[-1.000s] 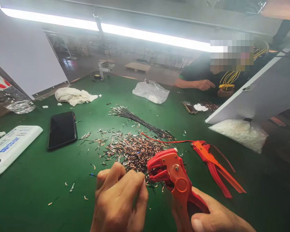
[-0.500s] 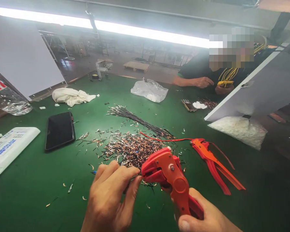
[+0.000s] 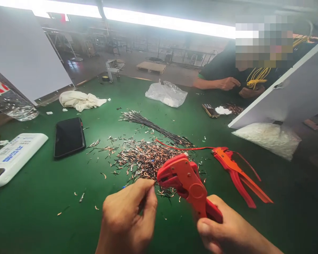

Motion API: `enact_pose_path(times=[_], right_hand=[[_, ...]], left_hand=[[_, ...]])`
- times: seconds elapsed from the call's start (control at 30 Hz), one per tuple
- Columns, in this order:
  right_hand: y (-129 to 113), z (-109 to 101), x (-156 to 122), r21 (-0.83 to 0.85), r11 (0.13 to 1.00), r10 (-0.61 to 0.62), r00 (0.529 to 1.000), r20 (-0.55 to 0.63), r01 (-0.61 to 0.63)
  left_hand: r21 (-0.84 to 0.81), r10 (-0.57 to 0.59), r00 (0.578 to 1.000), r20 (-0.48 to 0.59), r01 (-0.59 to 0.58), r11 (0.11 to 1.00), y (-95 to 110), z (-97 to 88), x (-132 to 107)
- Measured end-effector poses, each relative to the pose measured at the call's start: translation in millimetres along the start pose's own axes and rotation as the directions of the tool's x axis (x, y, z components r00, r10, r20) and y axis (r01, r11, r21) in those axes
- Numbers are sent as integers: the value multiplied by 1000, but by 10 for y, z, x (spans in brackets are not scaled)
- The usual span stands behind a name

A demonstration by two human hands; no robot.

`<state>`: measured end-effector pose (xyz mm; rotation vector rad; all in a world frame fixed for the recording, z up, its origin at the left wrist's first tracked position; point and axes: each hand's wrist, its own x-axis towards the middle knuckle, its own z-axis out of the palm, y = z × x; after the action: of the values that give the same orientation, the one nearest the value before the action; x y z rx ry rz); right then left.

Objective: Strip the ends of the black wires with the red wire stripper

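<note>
In the head view, a red-orange wire stripper (image 3: 192, 185) is held above the desk (image 3: 37, 225), its handles clasped by the right hand (image 3: 224, 225). On the left hand (image 3: 127, 211), thumb and forefinger are pressed together at the tool's mouth; anything pinched there cannot be made out. The tool seems stiff, fairly light, best gripped by the handles.

Blue lettering (image 3: 12, 152) on white device (image 3: 22, 158), not legible

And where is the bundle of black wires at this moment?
In the head view, the wire bundle lies near the centre of the green tabletop, just beyond the wire scraps.
</note>
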<state>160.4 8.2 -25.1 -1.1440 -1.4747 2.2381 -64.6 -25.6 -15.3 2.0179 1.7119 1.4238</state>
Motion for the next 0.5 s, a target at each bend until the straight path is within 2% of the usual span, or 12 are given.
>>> enact_pose_path(times=[0.03, 0.1, 0.2, 0.3, 0.4, 0.5], right_hand=[[45, -5, -2, 105, 994, 29, 999, 42, -33], [124, -19, 8, 288, 958, -2, 999, 44, -10], [154, -45, 35, 413, 911, -48, 998, 51, 23], [60, -44, 43, 380, 925, -59, 992, 111, 12], [-31, -17, 49, 248, 965, -134, 972, 191, 85], [-3, -9, 77, 241, 966, -155, 956, 248, 94]], left_hand=[[-16, -29, 1000, -11, 29, 999, 12, 4, -4], [-43, -93, 995, -36, 91, 995, 23, 11, -7], [-69, -136, 989, -48, 133, 989, 12, 10, -1], [-44, -76, 997, -14, 75, 996, -7, -6, 17], [-10, 0, 999, 35, 0, 1000, -16, -35, 44], [17, 30, 999, 17, -30, 999, -28, -65, 64]])
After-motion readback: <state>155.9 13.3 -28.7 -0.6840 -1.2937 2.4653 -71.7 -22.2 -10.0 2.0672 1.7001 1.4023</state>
